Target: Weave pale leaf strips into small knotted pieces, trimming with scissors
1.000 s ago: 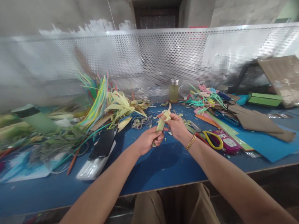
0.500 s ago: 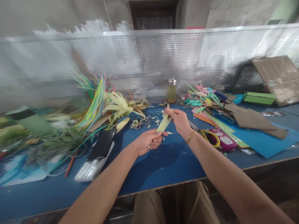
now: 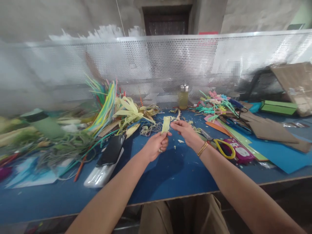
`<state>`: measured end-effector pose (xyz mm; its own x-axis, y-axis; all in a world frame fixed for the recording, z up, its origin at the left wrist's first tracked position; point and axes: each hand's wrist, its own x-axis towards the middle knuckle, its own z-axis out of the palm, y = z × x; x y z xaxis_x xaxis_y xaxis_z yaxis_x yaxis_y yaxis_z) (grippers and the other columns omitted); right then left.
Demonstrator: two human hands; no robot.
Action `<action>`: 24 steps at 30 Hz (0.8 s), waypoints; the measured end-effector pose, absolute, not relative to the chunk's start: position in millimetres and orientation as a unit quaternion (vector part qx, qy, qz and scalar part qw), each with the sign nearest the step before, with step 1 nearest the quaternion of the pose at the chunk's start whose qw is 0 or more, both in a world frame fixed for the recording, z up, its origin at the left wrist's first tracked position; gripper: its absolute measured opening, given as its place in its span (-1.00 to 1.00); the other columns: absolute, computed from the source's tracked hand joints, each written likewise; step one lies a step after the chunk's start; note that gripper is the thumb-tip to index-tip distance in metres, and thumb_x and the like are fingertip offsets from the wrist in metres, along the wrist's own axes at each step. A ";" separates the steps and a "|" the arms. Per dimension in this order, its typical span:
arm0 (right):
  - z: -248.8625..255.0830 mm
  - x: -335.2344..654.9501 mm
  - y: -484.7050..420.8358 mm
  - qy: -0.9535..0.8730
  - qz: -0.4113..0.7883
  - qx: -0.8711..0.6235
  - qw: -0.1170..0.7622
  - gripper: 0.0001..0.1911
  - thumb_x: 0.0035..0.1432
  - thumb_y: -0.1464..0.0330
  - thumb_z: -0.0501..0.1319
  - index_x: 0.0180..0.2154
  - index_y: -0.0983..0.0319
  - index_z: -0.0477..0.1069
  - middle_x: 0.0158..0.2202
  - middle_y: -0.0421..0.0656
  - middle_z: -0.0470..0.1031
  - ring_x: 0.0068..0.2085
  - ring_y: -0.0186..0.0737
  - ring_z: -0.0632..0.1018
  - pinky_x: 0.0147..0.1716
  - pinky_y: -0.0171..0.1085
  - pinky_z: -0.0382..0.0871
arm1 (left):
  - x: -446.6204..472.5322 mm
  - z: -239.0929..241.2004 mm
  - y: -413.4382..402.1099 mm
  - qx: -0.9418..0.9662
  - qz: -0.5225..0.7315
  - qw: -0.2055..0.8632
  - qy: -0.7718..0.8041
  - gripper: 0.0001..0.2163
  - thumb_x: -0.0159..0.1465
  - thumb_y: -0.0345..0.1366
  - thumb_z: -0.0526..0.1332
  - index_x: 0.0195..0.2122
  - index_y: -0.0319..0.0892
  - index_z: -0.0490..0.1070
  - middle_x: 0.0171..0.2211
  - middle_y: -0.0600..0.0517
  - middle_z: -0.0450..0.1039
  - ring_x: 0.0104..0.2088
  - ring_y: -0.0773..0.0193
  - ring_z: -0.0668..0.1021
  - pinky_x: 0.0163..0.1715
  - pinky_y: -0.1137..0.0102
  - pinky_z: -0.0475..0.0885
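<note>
My left hand (image 3: 157,145) is closed around the lower end of a pale yellow-green strip of corn husk (image 3: 166,124), which stands up from the fist. The husk's top edge looks folded or curled. Just right of it is my right hand (image 3: 184,130), thumb and fingertips pinched together beside the husk's edge. Whether those fingertips hold a bit of husk or touch it cannot be made out. Scissors with yellow handles (image 3: 225,149) lie beside my right wrist. More dried corn husks (image 3: 129,110) are heaped behind my left hand, near tangled grey string (image 3: 147,129).
A black phone (image 3: 110,151) lies left of my left forearm. Bundled coloured pipe cleaners (image 3: 106,107) and green fibres pile up at left. A capped glass bottle (image 3: 183,97) stands at the back. Right are pipe-cleaner flowers (image 3: 215,102), a purple case (image 3: 240,151), cardboard (image 3: 270,130) and blue paper (image 3: 287,156).
My right hand has come down from the husk's far end to its right side. The husk, stretched between both hands before, now stands upright in my left hand. The view has shifted slightly left.
</note>
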<state>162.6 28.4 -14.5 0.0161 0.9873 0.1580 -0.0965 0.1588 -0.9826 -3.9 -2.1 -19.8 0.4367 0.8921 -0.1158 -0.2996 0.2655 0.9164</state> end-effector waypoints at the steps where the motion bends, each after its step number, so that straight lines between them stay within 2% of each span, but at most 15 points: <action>1: -16.3 159.2 27.2 -0.532 0.462 -0.427 0.567 -0.63 -0.18 0.13 0.43 -0.38 0.24 0.49 -0.38 -0.18 0.52 -0.35 -0.30 0.45 -0.34 -0.29 0.30 | -3.5 -20.1 -2.2 0.443 0.415 0.720 0.337 -0.81 0.29 -0.18 0.19 -0.27 -0.21 0.35 -0.64 0.23 0.00 -0.68 0.51 0.06 -0.68 0.61 -0.02; 8: -24.1 152.8 29.0 -0.575 0.401 -0.414 0.581 -0.75 -0.12 0.20 0.39 -0.49 0.23 0.46 -0.52 -0.24 0.45 -0.45 -0.34 0.39 -0.39 -0.28 0.26 | -0.6 -21.8 -3.6 0.447 0.402 0.718 0.351 -0.80 0.28 -0.17 0.20 -0.25 -0.22 0.36 -0.62 0.22 0.03 -0.67 0.52 0.08 -0.68 0.61 0.00; 12: -22.3 152.1 28.4 -0.573 0.408 -0.396 0.591 -0.78 -0.11 0.24 0.38 -0.48 0.23 0.45 -0.50 -0.24 0.44 -0.43 -0.34 0.39 -0.36 -0.28 0.27 | 0.6 -20.5 -4.9 0.444 0.399 0.720 0.355 -0.81 0.27 -0.19 0.21 -0.23 -0.22 0.36 -0.61 0.21 0.06 -0.67 0.52 0.11 -0.68 0.62 0.03; 19: -25.4 150.1 31.4 -0.526 0.462 -0.368 0.612 -0.66 -0.21 0.16 0.44 -0.48 0.22 0.41 -0.46 -0.25 0.43 -0.40 -0.35 0.38 -0.30 -0.28 0.29 | 0.7 -18.9 -6.2 0.440 0.389 0.730 0.349 -0.75 0.21 -0.19 0.29 -0.19 -0.22 0.37 -0.57 0.20 0.11 -0.64 0.52 0.17 -0.66 0.62 0.08; 24: -27.9 148.6 32.1 -0.521 0.471 -0.378 0.603 -0.63 -0.21 0.13 0.43 -0.48 0.23 0.39 -0.45 -0.25 0.41 -0.41 -0.37 0.37 -0.31 -0.29 0.28 | 1.3 -18.0 -7.9 0.449 0.387 0.729 0.343 -0.76 0.20 -0.18 0.29 -0.21 -0.21 0.37 -0.56 0.19 0.13 -0.64 0.51 0.17 -0.66 0.61 0.09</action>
